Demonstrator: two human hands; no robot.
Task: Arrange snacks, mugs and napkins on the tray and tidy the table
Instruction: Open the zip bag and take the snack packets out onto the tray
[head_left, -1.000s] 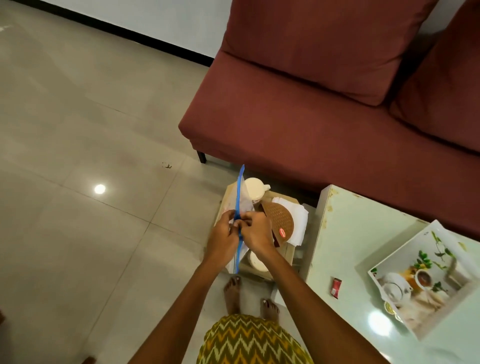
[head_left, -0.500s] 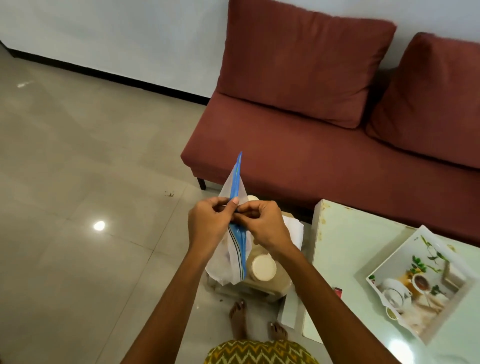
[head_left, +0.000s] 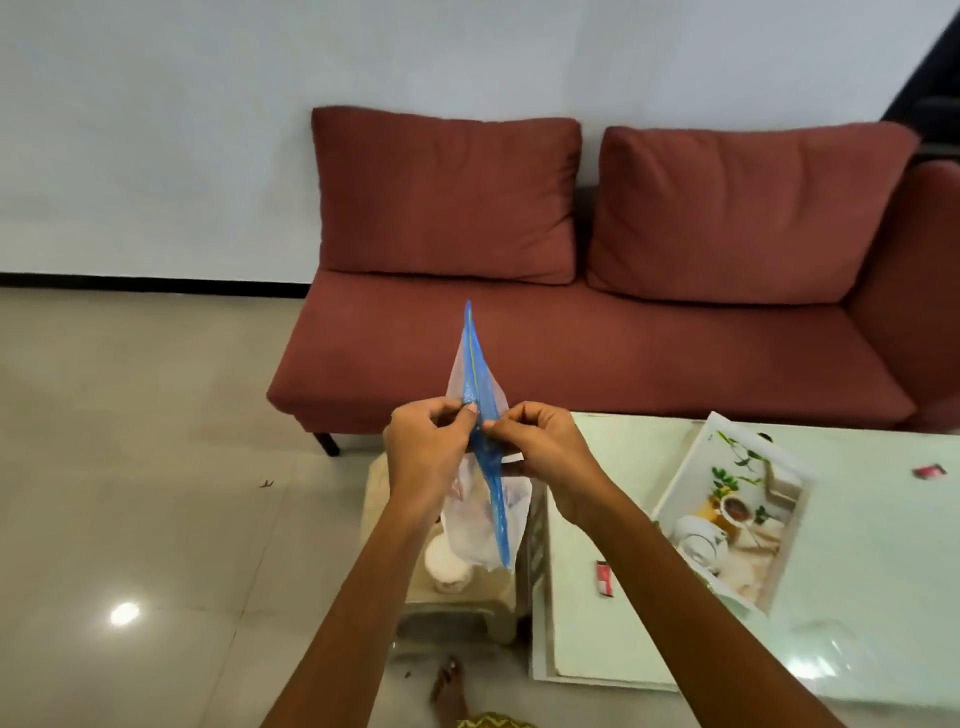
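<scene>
Head view, nearest item first: a bare foot (head_left: 451, 688) on the tiled floor (head_left: 130, 467) at the bottom edge. Both forearms reach forward from there. Left hand (head_left: 427, 451) and right hand (head_left: 540, 448), thumbs and forefingers pinched together on the blue seal strip of a clear zip bag (head_left: 483, 467), one hand on each side of the strip; the bag is held in the air, its mouth edge standing on end, contents too blurred to name. Below the bag, a low pale stool (head_left: 457, 608) with a cream mug (head_left: 448, 564) on it, partly hidden by the bag. Just right of the stool, a pale green table (head_left: 872, 597). On the table: a white tray (head_left: 732, 514) with a printed tea-set and leaf picture, set askew near the far edge; a small red-and-white packet (head_left: 604, 579) near the left edge; a second small red packet (head_left: 930, 471) toward the far right. Beyond, a dark red sofa (head_left: 571, 353) with two back cushions, against a white wall (head_left: 208, 130).
</scene>
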